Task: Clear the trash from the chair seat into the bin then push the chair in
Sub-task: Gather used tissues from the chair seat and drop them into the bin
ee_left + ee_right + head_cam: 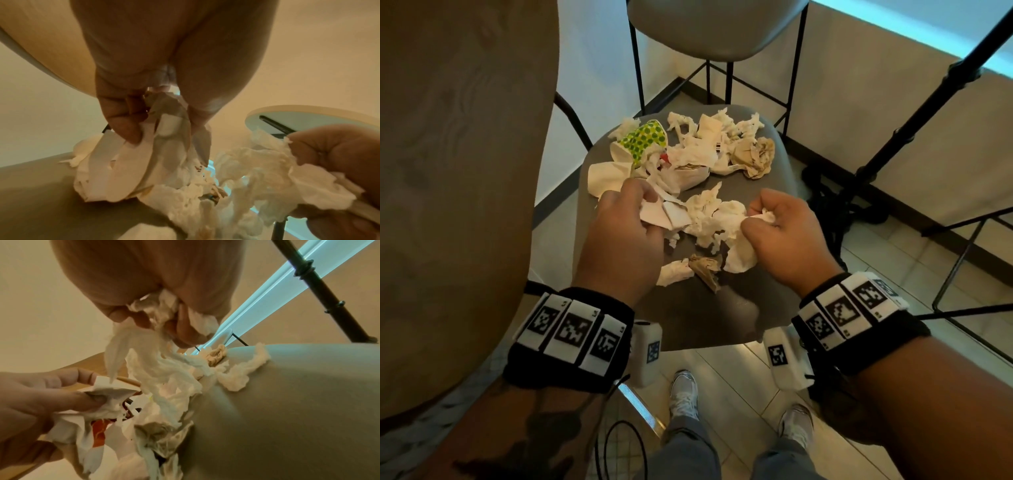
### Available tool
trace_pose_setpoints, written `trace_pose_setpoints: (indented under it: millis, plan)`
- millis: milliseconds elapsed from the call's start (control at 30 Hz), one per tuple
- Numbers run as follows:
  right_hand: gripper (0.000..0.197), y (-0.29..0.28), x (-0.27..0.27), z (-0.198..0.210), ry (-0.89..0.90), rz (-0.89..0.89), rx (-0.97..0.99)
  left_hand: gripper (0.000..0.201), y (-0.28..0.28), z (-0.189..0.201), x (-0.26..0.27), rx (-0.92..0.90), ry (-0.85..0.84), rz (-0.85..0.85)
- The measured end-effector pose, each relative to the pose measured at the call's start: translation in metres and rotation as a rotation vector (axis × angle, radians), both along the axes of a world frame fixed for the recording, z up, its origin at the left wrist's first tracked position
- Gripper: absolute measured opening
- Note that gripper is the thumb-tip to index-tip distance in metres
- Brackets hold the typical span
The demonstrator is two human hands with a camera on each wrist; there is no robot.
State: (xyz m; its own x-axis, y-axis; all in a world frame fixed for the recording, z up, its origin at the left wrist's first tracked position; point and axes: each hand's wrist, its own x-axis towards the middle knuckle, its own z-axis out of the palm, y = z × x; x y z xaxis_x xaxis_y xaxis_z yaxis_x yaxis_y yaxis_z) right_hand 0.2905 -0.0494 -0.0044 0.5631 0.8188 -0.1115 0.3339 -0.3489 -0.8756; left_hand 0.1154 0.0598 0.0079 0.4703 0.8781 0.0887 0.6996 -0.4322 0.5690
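The grey chair seat (722, 308) below me is littered with crumpled white tissues (709, 212), a green-dotted wrapper (643, 138) and brown paper balls (755, 154). My left hand (630, 219) grips a wad of white paper scraps (164, 129) at the pile's left side. My right hand (774, 222) holds a bunch of white tissue (160, 311) at the right side, with a strand hanging down to the pile. Small scraps, one white and one brown (705, 269), lie on the seat between my wrists. No bin shows in any view.
A wooden table top (458, 171) fills the left. A second grey stool (715, 31) stands behind the chair. A black tripod (893, 144) with cables at its base stands at the right on the tiled floor. My feet (683, 394) are just behind the chair.
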Motion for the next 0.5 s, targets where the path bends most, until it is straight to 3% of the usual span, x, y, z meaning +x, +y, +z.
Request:
trace_pose_setpoints:
  millis: [100, 500]
  plan:
    - [0.013, -0.002, 0.002, 0.005, 0.019, -0.001, 0.067, 0.033, -0.002, 0.008, -0.001, -0.009, -0.050, -0.011]
    - [0.019, -0.027, 0.019, -0.010, 0.066, -0.150, 0.130, 0.032, -0.017, 0.012, 0.002, -0.118, -0.065, -0.056]
